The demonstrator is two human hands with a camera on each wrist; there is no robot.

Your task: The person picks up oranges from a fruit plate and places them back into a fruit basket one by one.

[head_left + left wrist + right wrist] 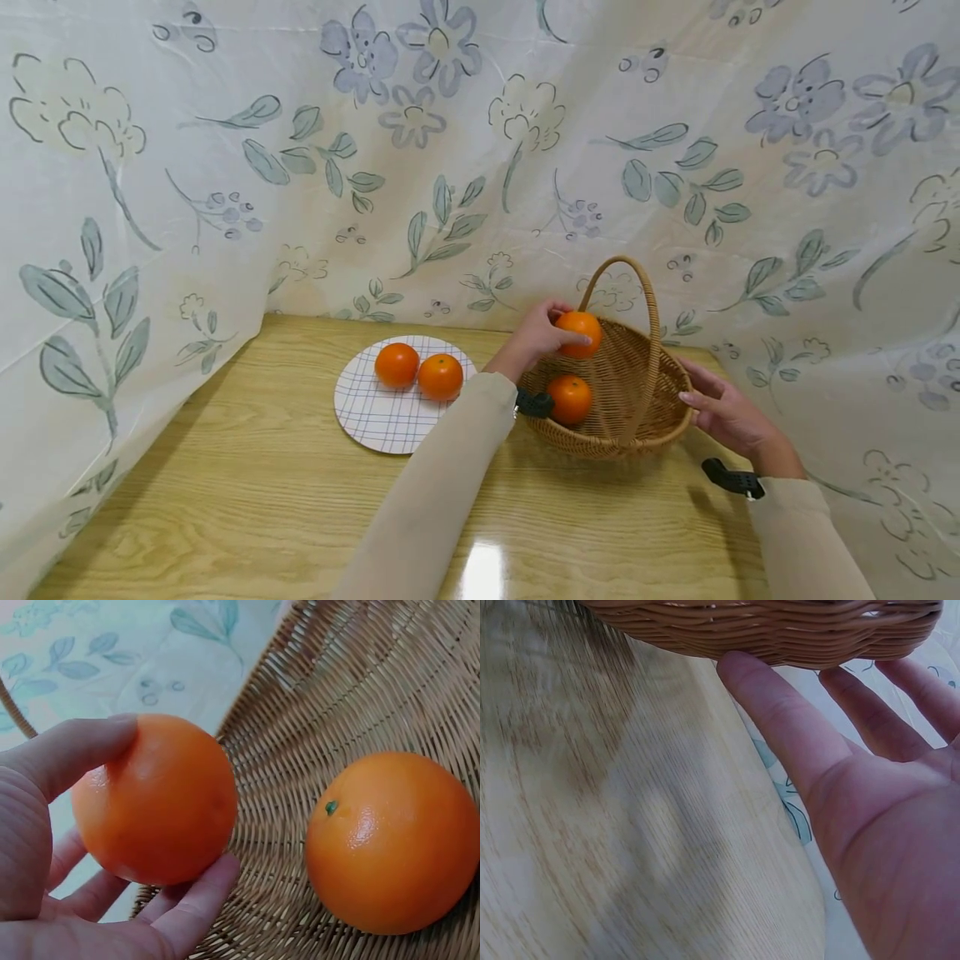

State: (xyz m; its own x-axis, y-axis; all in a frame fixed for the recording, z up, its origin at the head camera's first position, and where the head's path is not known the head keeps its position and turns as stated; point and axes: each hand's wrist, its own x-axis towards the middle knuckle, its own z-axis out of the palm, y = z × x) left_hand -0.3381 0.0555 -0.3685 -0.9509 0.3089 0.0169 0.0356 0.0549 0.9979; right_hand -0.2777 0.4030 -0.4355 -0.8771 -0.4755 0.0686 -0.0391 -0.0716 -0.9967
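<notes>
My left hand [542, 337] grips an orange [579, 335] between thumb and fingers, over the left side of a wicker basket [611, 400]. In the left wrist view, the thumb lies across the held orange [161, 802] and the fingertips curl beneath it. A second orange [570, 399], with a small green stem end, rests inside the basket. On the basket's right, my right hand [727, 412] touches the outer rim, thumb and fingers spread. Seen from the right wrist, its fairly straight fingers [795, 720] reach the woven wall [780, 630].
Left of the basket lies a round white plate [367, 417] with a blue checked pattern, holding two oranges [440, 377]. My left forearm overlaps its right edge. The basket's tall arched handle [651, 333] stands upright. Floral cloth [450, 167] surrounds the wooden table [247, 467] behind and at both sides.
</notes>
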